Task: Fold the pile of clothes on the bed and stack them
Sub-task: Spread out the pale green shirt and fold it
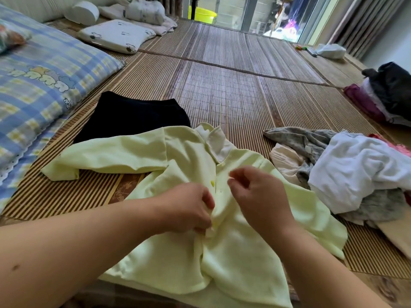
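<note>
Yellow shirt (240, 258) lies on bamboo mat (222, 92), left grip (189, 207) pinching it, right grip (258, 196) unclear.

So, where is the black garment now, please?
Head view, left of centre: the black garment lies on the mat between the plaid pillow and the yellow shirt.

left forearm (77, 241) — bare, one small mole | right forearm (322, 270) — bare

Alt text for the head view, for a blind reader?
Two bare hands work at the button front of a pale yellow shirt spread on a woven mat; the left hand pinches the fabric, the right hand is beside it, fingers curled. A folded dark garment lies beyond it, an unfolded pile of clothes to the right.
</note>
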`<state>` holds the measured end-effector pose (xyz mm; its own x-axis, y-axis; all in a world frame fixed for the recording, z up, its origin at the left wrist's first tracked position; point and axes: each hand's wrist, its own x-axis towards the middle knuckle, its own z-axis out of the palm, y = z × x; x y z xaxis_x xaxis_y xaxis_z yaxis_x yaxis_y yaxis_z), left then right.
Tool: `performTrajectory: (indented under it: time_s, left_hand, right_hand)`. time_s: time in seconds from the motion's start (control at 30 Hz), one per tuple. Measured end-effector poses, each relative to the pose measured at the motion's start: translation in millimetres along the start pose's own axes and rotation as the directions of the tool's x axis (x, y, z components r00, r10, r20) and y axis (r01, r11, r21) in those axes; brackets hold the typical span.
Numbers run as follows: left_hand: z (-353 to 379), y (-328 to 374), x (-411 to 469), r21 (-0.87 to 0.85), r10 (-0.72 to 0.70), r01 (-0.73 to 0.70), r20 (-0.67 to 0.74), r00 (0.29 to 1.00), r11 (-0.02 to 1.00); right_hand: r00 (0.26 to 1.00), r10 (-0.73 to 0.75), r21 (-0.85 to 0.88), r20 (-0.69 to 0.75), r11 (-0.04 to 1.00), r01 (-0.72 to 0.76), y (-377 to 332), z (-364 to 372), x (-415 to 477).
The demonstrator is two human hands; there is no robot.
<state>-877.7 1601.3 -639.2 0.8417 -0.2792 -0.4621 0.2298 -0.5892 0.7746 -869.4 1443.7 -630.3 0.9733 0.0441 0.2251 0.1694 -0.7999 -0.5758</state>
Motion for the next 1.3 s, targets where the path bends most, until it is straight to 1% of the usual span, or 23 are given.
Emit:
performTrajectory:
  time_s: [0.03, 0.07, 0.13, 0.17, 0.2, 0.23, 0.3, 0.33, 0.37, 0.43, 0.5, 0.57, 0.67, 0.7, 0.77, 0.83, 0.87, 0.93, 0.97, 1.0, 1.03, 1.07, 1.3]
  left_hand:
    - [1, -1, -1, 0.136, 0.008, -0.013, 0.033, 0.999, 0.991]
    - [3, -1, -2, 0.226, -0.001, -0.016, 0.072, 0.997, 0.974]
    - [4, -1, -4, 0.322, -0.026, -0.020, 0.138, 0.990, 0.947]
    - [2, -1, -3, 0.361, -0.023, -0.029, 0.140, 0.990, 0.932]
    - [-1, 0, 1, 0.399, 0.002, -0.043, 0.101, 0.995, 0.916]
    - [-5, 0, 6, 0.427, 0.054, -0.057, 0.019, 0.998, 0.903]
    - [-11, 1, 18, 0.443, 0.208, -0.114, -0.169, 0.963, 0.889]
    - [-11, 0, 25, 0.453, 0.286, -0.164, -0.214, 0.934, 0.876]
    - [-9, -3, 32, 0.478, 0.335, -0.199, -0.216, 0.917, 0.855]
    - [-4, -11, 40, 0.555, 0.347, -0.197, -0.179, 0.921, 0.808]
    - [-2, -18, 42, 0.593, 0.342, -0.171, -0.188, 0.921, 0.786]
    - [-3, -21, 45, 0.591, 0.346, -0.163, -0.211, 0.914, 0.790]
    - [-5, -19, 42, 0.601, 0.363, -0.182, -0.194, 0.911, 0.778]
    - [-6, -18, 41, 0.590, 0.374, -0.195, -0.198, 0.906, 0.784]
    - [-7, -15, 37, 0.525, 0.380, -0.208, -0.245, 0.892, 0.825]
    - [-8, -10, 36, 0.407, 0.352, -0.207, -0.321, 0.880, 0.890]
    - [-9, -6, 36, 0.354, 0.333, -0.206, -0.349, 0.876, 0.912]
    - [-9, 0, 36, 0.245, 0.295, -0.211, -0.391, 0.872, 0.946]
    - [-9, 2, 35, 0.180, 0.275, -0.219, -0.404, 0.872, 0.959]
    - [-10, 3, 35, 0.120, 0.261, -0.231, -0.412, 0.873, 0.965]
    - [-10, 3, 34, 0.077, 0.253, -0.244, -0.413, 0.875, 0.967]
    - [-10, 3, 34, 0.051, 0.254, -0.256, -0.411, 0.875, 0.965]
    - [-9, 3, 32, -0.024, 0.278, -0.320, -0.439, 0.855, 0.947]
  right_hand:
    - [0.999, -0.036, 0.023, 0.016, 0.999, 0.036, 0, 6, 5]
    - [0.997, -0.035, 0.013, 0.066, 0.999, 0.035, -2, 12, 8]
    - [0.979, 0.017, -0.090, 0.203, 0.996, 0.002, 0, 26, 11]
    - [0.968, 0.045, -0.149, 0.246, 0.989, -0.009, 1, 31, 12]
    - [0.962, 0.069, -0.189, 0.262, 0.982, -0.018, 2, 34, 12]
    - [0.960, 0.087, -0.209, 0.267, 0.977, -0.030, 3, 36, 12]
    - [0.945, 0.129, -0.255, 0.301, 0.966, -0.050, 3, 35, 12]
    - [0.931, 0.152, -0.288, 0.333, 0.956, -0.053, 3, 34, 12]
    - [0.919, 0.169, -0.317, 0.357, 0.947, -0.051, 3, 33, 11]
    - [0.919, 0.151, -0.366, 0.364, 0.931, -0.008, 4, 32, 10]
    - [0.936, 0.111, -0.386, 0.334, 0.922, 0.029, 8, 33, 10]
    - [0.948, 0.112, -0.386, 0.297, 0.922, 0.012, 10, 35, 9]
    - [0.957, 0.145, -0.375, 0.253, 0.926, -0.042, 11, 36, 10]
    - [0.953, 0.163, -0.350, 0.256, 0.934, -0.066, 12, 35, 11]
    - [0.937, 0.224, -0.239, 0.267, 0.958, -0.161, 13, 28, 15]
    - [0.914, 0.312, -0.020, 0.260, 0.948, -0.318, 15, 19, 18]
    - [0.892, 0.364, 0.136, 0.269, 0.902, -0.409, 15, 15, 18]
    - [0.831, 0.428, 0.421, 0.355, 0.720, -0.551, 12, 9, 15]
    - [0.810, 0.427, 0.513, 0.402, 0.627, -0.586, 9, 7, 13]
    - [0.801, 0.417, 0.563, 0.429, 0.571, -0.598, 6, 6, 12]
    - [0.803, 0.404, 0.582, 0.437, 0.554, -0.595, 4, 5, 11]
    - [0.812, 0.393, 0.584, 0.432, 0.565, -0.583, 2, 4, 9]
    - [0.898, 0.311, 0.533, 0.313, 0.725, -0.437, -2, 3, 7]
